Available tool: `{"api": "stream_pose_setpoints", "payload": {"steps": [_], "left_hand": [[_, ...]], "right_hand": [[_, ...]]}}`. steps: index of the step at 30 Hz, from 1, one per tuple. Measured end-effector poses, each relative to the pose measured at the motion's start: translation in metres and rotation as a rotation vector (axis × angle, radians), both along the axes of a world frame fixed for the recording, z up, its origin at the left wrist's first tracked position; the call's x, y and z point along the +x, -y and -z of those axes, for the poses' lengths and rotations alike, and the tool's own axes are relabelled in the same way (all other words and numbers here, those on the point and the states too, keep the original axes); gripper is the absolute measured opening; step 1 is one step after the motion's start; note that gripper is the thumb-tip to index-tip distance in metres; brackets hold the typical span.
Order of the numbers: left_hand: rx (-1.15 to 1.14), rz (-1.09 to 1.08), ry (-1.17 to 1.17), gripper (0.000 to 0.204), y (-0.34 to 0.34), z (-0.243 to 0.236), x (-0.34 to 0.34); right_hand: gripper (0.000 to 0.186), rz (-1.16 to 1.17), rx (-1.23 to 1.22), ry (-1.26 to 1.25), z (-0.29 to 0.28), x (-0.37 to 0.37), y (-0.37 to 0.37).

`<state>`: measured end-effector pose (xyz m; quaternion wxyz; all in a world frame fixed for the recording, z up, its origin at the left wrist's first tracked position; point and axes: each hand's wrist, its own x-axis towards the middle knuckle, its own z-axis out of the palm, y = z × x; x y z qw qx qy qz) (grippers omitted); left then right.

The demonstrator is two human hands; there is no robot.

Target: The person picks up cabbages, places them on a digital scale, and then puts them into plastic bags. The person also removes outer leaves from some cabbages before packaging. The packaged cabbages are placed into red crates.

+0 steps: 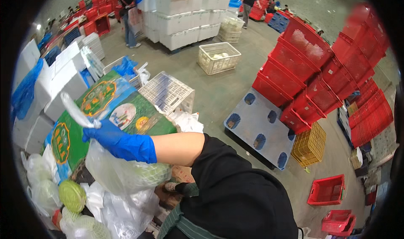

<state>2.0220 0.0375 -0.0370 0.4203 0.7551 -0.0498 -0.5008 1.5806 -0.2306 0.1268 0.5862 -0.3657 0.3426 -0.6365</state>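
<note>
My right hand (111, 140), in a blue glove, is closed around the gathered neck of a clear plastic bag (113, 167). The bag's loose top (72, 106) sticks up past my fingers. Below the hand the bag hangs full, with pale green produce in white netting (153, 174) showing through; its exact kind is unclear. Just beyond the hand is a green and blue printed board or sheet (86, 134). Under the bag are crumpled clear plastic bags (126, 207) and a round green vegetable, perhaps a cabbage (72, 196). My left hand is out of sight.
White foam boxes (63, 77) stand at the left, more (185, 24) at the back. White crates (168, 92) lie beyond the board. Right of my arm are a blue-grey pallet (256, 121), stacked red crates (290, 66) and a yellow crate (310, 144). Two people (128, 16) stand farther off.
</note>
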Motion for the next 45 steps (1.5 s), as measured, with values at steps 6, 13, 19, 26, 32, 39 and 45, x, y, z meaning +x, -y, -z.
{"api": "stream_pose_setpoints", "payload": {"steps": [6, 13, 19, 26, 32, 39, 45], "left_hand": [[-0.297, 0.19, 0.19, 0.054, 0.003, 0.001, -0.023], [-0.362, -0.116, 0.328, 0.038, 0.051, -0.028, -0.089], [-0.336, -0.247, 0.375, 0.035, 0.07, -0.051, -0.137], [-0.347, -0.529, 0.537, 0.027, 0.017, -0.08, -0.144], [-0.357, -0.634, 0.612, 0.028, -0.017, -0.104, -0.096], [-0.352, -0.496, 0.833, 0.029, -0.033, -0.155, 0.008], [-0.544, -0.44, 1.368, 0.023, 0.015, -0.195, 0.104]], "right_hand": [[0.02, -0.018, 0.044, -0.196, 0.014, -0.029, 0.046], [0.028, 0.017, -0.104, -0.393, -0.038, -0.027, 0.183], [0.037, -0.096, -0.145, -0.762, 0.005, -0.003, 0.336], [0.063, -0.06, -0.586, -1.865, 0.169, -0.019, 0.453], [0.057, -0.192, -0.391, -1.471, 0.178, -0.035, 0.502], [0.049, 0.225, -0.692, -1.766, 0.058, 0.067, 0.382], [0.038, -0.679, -0.826, -0.78, -0.024, 0.254, 0.165]]}}
